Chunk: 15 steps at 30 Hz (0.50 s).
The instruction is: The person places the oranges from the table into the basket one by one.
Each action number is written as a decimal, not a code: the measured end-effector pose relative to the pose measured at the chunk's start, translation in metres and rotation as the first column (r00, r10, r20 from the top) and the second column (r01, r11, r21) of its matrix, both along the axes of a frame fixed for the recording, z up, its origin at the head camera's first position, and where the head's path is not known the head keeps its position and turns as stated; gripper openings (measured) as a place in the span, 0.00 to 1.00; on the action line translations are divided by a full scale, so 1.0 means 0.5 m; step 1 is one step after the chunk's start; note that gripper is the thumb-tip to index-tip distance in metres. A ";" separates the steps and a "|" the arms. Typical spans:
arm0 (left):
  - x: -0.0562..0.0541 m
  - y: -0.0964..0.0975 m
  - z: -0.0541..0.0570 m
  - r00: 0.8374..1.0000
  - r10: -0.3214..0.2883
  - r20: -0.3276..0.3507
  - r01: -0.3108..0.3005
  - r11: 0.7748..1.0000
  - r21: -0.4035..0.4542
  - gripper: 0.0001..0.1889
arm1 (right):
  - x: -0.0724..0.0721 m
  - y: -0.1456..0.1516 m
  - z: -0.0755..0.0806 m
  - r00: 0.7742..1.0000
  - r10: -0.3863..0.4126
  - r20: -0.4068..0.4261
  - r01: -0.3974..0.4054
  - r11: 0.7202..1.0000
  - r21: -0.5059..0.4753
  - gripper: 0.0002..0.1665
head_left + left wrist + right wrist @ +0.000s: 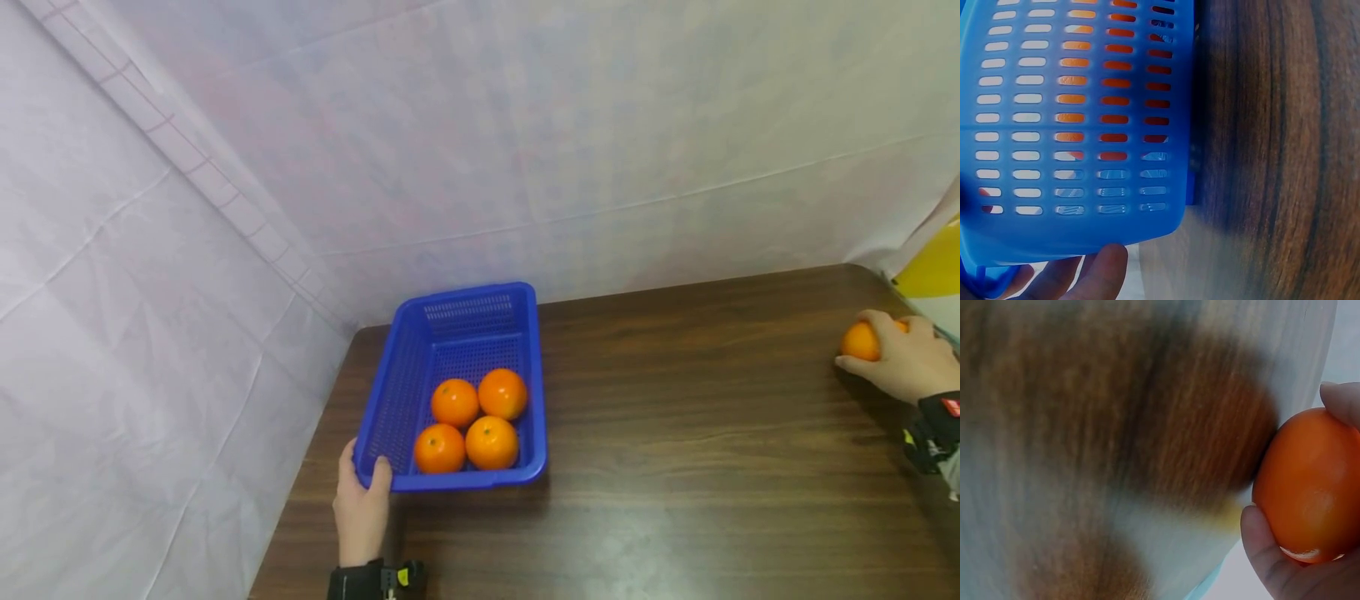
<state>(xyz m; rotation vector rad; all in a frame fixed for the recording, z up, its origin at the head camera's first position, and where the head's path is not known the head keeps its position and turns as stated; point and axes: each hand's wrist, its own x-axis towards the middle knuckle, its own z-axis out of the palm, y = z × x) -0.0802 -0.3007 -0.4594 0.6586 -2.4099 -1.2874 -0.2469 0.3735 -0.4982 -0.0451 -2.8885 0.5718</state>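
Note:
A blue plastic basket [536, 375] with slotted sides stands at the left of the table, and several oranges [492, 442] sit together in its near half. My left hand [362, 508] grips the basket's near left corner, thumb over the rim and fingers along the outside. In the left wrist view the fingers [1107, 272] lie against the basket wall [1072, 234], with orange showing through the slots. Far off at the table's right end, my right hand [911, 354] holds a single orange [861, 342]. The right wrist view shows thumb and fingers around this orange [1310, 484].
The brown wood-grain table [697, 417] stretches between basket and right hand. White sheeting [600, 150] hangs along the back, with more sheeting [150, 358] at the left side. Something yellow [933, 262] shows beyond the table's right back corner.

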 end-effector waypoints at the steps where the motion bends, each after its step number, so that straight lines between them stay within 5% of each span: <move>1: 0.000 0.000 0.000 1.000 -0.001 0.001 0.001 1.000 0.003 0.33 | 0.000 0.000 0.000 1.000 -0.001 -0.001 0.001 1.000 0.000 0.43; 15: 0.001 0.002 0.004 1.000 -0.010 0.015 0.010 1.000 0.011 0.33 | 0.001 -0.003 0.002 1.000 -0.008 0.026 0.008 1.000 -0.003 0.44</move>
